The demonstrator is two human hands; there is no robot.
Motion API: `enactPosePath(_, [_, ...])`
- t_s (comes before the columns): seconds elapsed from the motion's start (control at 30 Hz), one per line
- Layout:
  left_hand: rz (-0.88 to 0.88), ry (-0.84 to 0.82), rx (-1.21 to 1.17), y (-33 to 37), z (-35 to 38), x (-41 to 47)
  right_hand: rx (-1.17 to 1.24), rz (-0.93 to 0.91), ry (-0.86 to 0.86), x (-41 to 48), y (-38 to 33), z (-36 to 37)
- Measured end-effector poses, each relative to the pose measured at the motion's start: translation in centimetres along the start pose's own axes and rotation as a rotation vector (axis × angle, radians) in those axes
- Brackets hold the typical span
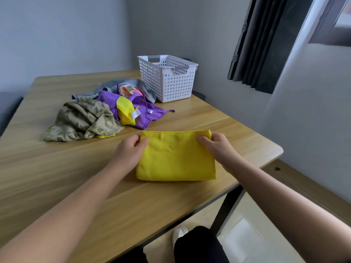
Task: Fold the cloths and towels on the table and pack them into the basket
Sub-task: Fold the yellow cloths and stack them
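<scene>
On the tabletop [57, 177], left hand [131, 149] and right hand [218, 147] pinch the far corners of the cloth [174, 162] in curled fingers [204, 139]; square its edges before creasing.

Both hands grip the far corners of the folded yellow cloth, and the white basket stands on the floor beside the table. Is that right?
Not quite. The head view shows the white basket standing on the table, at its far end. The left hand and right hand do grip the far corners of the yellow cloth.
</scene>
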State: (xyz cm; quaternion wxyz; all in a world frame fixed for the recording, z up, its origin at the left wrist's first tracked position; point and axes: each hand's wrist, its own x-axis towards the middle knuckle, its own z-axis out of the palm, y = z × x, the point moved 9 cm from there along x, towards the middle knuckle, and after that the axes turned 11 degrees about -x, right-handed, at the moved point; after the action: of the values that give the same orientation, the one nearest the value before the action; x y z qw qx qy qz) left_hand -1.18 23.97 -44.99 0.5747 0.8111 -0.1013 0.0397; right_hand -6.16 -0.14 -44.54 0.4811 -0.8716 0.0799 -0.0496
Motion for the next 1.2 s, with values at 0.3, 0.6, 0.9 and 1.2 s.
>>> enactPosePath(0.3, [-0.116, 0.094, 0.450, -2.5, 2.4, 5.8, -0.689, 0.034, 0.219, 5.3, 1.0, 0.7])
enactPosePath(0.6, [0.202, 0.193, 0.930, 0.5, 4.2, 4.8, -1.104, -0.055, 0.215, 5.2, 0.1, 1.4])
enactPosePath(0.9, [0.433, 0.021, 0.594, 3.2, 5.5, 3.2, -0.927, -0.194, 0.289, 3.9, -1.8, 0.4])
enactPosePath(1.2, [0.096, -0.411, 0.863, -3.0, 8.7, 2.8, -1.077, -0.140, -0.108, 3.2, 2.1, 6.5])
